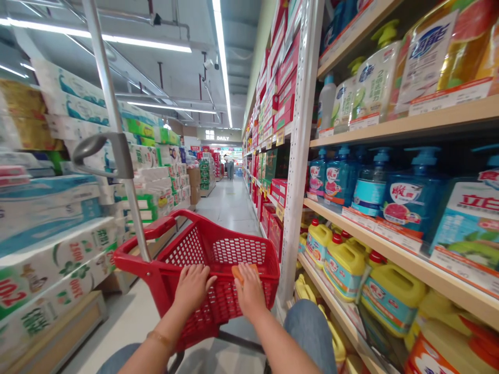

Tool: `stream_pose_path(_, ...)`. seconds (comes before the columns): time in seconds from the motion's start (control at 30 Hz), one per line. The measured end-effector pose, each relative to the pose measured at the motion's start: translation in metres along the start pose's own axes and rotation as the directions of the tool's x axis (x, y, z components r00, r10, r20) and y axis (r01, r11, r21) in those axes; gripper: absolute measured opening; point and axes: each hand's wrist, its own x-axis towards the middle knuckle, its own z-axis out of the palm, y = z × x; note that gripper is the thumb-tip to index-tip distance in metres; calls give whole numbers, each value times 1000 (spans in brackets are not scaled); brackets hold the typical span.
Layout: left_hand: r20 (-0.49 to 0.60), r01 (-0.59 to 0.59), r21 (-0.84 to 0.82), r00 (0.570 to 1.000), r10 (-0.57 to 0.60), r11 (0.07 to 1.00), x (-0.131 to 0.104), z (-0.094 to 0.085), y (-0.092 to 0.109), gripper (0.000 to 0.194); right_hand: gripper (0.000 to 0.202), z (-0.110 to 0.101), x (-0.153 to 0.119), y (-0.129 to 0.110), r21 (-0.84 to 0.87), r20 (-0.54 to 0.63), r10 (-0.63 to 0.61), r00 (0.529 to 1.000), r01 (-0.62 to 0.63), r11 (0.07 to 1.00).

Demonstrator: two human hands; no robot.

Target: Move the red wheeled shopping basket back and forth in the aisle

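A red plastic shopping cart with perforated sides stands in front of me, and its basket holds nothing that I can see. My left hand is closed over the near rim, fingers bent inward and thumb to the right. Further right on the same rim, my right hand presses down on an orange cloth, which shows beside and beyond the fingers. The cloth lies against the rim, partly hidden by that hand. On the cart's left side rises a metal pole with a grey looped handle.
Close on the right are shelves with pump bottles and yellow jugs. A white upright post stands beside the cart. Stacked tissue packs line the left. The aisle floor runs ahead to a distant person.
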Motion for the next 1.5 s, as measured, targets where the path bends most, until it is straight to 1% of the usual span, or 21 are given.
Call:
stream_pose_path(0.07,-25,31,29,999,-30,999,-1,-6,-12,39,48,-8,-1,13,-16,3,10,1000,-10,1000)
stream_pose_path(0.17,-16,63,26,998,-63,998,0,-12,-24,39,47,-19,-1,32,-60,-58,143,988,-146,987)
stream_pose_path(0.27,19,89,1,996,-89,996,3,-11,-20,34,48,-16,5,26,-74,-74,246,967,-251,965)
stream_pose_path(0.33,20,101,18,995,-101,995,5,-10,-11,33,47,-8,10,8,-46,-31,224,974,-226,973)
stream_pose_path(0.47,3,71,44,997,-71,996,5,-11,-3,36,48,5,16,-22,64,38,50,998,-52,997)
stream_pose_path(0.53,8,12,10,1000,-12,1000,2,-15,-9,37,46,2,18,-18,83,38,7,999,-11,996)
stream_pose_path(0.6,-9,-11,-12,1000,11,1000,0,-19,-18,36,44,-6,20,-2,65,27,20,999,-22,998)
stream_pose_path(0.67,-36,25,-1,999,-26,1000,-2,-23,-25,34,44,-14,22,15,18,-10,87,996,-87,996)
stream_pose_path(0.73,-34,73,17,997,-73,997,-2,-26,-27,32,45,-17,24,23,-22,-36,160,986,-161,987)
stream_pose_path(0.83,6,102,20,995,-102,995,2,-29,-20,31,45,-10,26,9,-28,-8,188,982,-188,982)
stream_pose_path(0.97,5,98,-13,995,-98,995,5,-30,-7,33,48,6,25,-25,62,53,52,997,-55,997)
stream_pose_path(1.03,-27,67,-60,997,-69,996,2,-31,-9,30,48,7,24,-27,102,55,-9,998,4,995)
stream_pose_path(1.07,-74,56,-83,995,-63,995,-1,-30,-13,27,47,6,24,-23,111,53,-24,998,18,994)
stream_pose_path(1.13,-237,72,-114,967,-98,991,-10,-31,-27,25,46,1,24,-8,106,39,-16,999,12,994)
stream_pose_path(1.2,-438,182,-133,871,-222,974,-19,-33,-48,40,45,-4,25,9,81,21,25,999,-27,996)
stream_pose_path(1.23,-501,233,-150,820,-277,961,-22,-36,-60,52,45,-7,27,16,68,17,50,999,-51,996)
stream_pose_path(1.27,-526,249,-167,796,-300,954,-26,-38,-71,63,46,-9,28,20,55,16,77,997,-78,995)
stream_pose_path(1.3,-520,227,-171,805,-283,959,-28,-41,-81,68,46,-9,30,22,44,20,107,994,-108,993)
stream_pose_path(1.37,-415,189,-128,881,-226,974,-29,-48,-97,57,48,-8,33,17,24,31,161,986,-162,987)
stream_pose_path(1.4,-366,195,-104,904,-220,975,-29,-51,-103,52,48,-6,34,11,18,38,178,983,-179,984)
stream_pose_path(1.5,-267,226,-64,935,-235,972,-24,-57,-108,45,49,4,34,-15,42,61,157,986,-160,986)
